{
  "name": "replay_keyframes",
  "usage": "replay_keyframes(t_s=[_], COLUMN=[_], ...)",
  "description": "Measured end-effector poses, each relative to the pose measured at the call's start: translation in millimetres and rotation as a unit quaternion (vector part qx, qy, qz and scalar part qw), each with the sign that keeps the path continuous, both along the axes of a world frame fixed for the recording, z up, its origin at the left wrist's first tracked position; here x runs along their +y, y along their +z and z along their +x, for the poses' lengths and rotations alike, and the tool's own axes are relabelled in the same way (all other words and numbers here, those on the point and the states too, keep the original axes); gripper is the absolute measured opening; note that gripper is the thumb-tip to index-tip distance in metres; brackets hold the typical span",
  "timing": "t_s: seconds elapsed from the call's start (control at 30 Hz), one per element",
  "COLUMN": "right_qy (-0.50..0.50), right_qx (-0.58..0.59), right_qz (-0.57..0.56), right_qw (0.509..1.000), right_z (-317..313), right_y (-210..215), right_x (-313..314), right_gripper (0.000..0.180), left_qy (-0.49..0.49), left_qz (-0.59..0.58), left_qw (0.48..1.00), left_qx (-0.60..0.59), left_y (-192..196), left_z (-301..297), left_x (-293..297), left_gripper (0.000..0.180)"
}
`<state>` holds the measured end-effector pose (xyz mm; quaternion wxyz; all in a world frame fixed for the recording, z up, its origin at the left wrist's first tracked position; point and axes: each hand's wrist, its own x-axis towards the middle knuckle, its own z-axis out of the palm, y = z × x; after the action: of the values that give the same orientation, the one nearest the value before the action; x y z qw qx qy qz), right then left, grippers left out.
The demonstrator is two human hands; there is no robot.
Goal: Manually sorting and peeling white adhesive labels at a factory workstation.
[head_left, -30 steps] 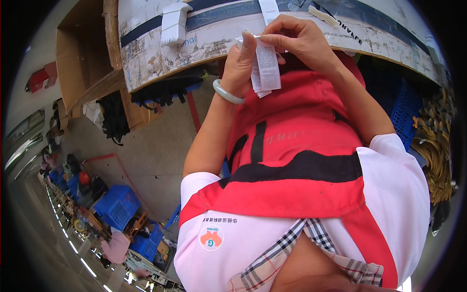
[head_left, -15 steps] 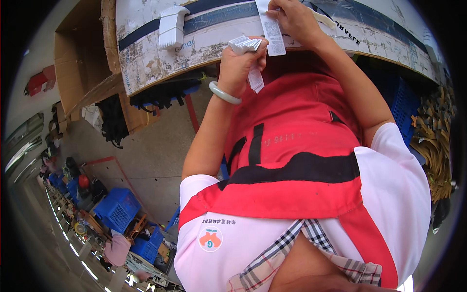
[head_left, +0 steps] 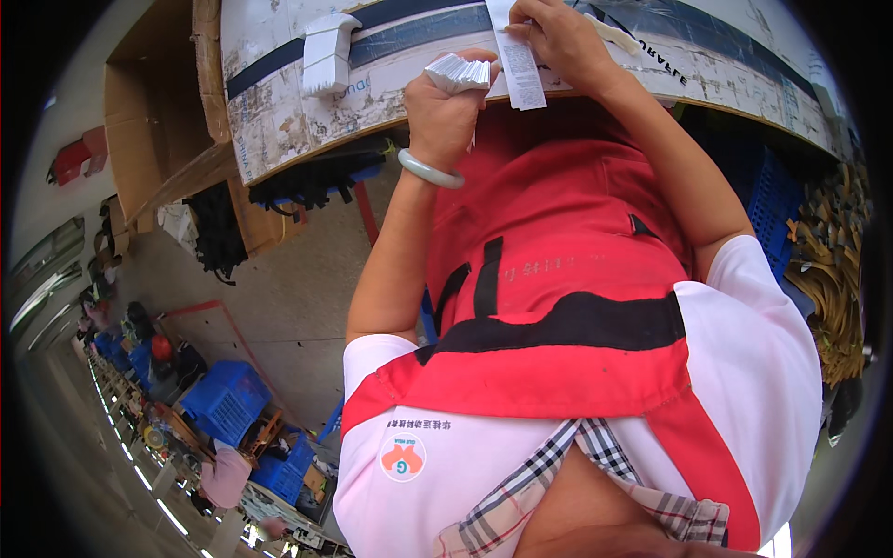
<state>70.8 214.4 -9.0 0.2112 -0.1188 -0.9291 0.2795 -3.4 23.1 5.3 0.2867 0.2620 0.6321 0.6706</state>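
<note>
A fanned wad of narrow white labels (head_left: 458,74) stands up out of my left hand (head_left: 441,119), whose fingers are wrapped round it at the table's near edge. Just right of it, a long white printed label strip (head_left: 525,82) lies across the worktable (head_left: 279,130), its near end overhanging the edge. My right hand (head_left: 569,45) bends over that strip with fingertips pinched on its left part; the exact contact is partly hidden by the fingers. Further left on the table sits a banded stack of white labels (head_left: 326,58), touched by neither hand.
Beyond my right fingers lies a small pale strip (head_left: 614,35). An open cardboard box (head_left: 158,102) stands left of the table. Black straps (head_left: 312,179) hang below the edge. A blue crate (head_left: 770,200) and brown strips (head_left: 833,288) are at the right.
My left hand has shifted slightly up and left and turned, so the label wad faces more upward and its dangling lower end is mostly hidden. My right hand stays at the strip, nearly unmoved.
</note>
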Motion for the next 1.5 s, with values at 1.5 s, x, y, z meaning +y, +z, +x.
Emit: replay_keyframes(t_s=[1.5], right_qy=[0.122], right_qx=[-0.032], right_qz=[-0.351], right_qw=[0.928], right_z=[41.0], right_y=[54.2], right_x=[-37.5], right_gripper=[0.019], left_qy=[0.029], left_qz=[0.09], left_qw=[0.988], left_qx=[0.126], left_y=[12.8], left_z=[2.5], left_x=[-12.5], left_gripper=[0.016])
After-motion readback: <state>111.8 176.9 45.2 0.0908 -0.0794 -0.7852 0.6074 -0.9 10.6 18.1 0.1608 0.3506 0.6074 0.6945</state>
